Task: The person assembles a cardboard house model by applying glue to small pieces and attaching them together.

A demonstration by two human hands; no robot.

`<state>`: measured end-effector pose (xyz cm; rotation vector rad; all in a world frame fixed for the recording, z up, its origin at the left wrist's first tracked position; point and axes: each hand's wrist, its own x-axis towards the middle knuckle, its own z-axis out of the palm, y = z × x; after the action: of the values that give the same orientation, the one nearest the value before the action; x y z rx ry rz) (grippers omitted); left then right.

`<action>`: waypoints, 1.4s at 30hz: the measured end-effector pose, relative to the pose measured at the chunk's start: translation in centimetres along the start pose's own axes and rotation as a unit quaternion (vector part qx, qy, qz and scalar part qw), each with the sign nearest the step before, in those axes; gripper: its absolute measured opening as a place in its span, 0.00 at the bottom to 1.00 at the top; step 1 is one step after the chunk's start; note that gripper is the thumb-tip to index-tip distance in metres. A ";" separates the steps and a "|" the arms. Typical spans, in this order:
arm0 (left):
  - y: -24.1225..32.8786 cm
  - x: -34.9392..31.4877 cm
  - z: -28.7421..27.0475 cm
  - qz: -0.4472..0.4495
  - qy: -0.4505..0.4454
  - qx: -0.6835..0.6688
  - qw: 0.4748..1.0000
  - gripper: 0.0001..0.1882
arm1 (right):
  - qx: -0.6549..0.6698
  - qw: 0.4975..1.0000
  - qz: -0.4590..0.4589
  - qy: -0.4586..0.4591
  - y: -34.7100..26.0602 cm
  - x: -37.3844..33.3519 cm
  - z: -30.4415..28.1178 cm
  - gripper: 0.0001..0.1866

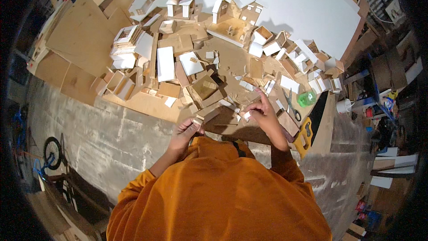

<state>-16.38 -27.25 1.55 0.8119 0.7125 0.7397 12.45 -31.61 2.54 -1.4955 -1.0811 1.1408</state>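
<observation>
Close to my body, my left hand (186, 130) is closed round a small block-like wooden piece (198, 119) with a pale face. To its right, my right hand (264, 115) pinches a small white piece (247, 115) between thumb and bent fingers, its index finger pointing up and away. Both hands are held above the near edge of the worktable, apart from each other. Loose wood and white board offcuts (229, 105) lie just beyond them. A pair of scissors (292, 106) rests right of my right hand, beside a green transparent container (306, 99).
A handsaw with a yellow handle (304, 137) lies at the table's right edge. Small model houses (232, 24) and open boxes (263, 35) stand along the far side. Stacked wooden panels (80, 40) fill the left. A bicycle (52, 153) is on the floor at left.
</observation>
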 end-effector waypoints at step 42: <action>-9.6 -2.6 12.2 -0.046 0.184 -0.077 0.979 0.07 | -0.383 0.910 -0.153 -0.045 0.4 1.7 -11.2 0.40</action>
<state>-5.40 -38.40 0.34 0.5011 1.0033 0.8599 23.75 -31.86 3.33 -1.7639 -1.8932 0.5748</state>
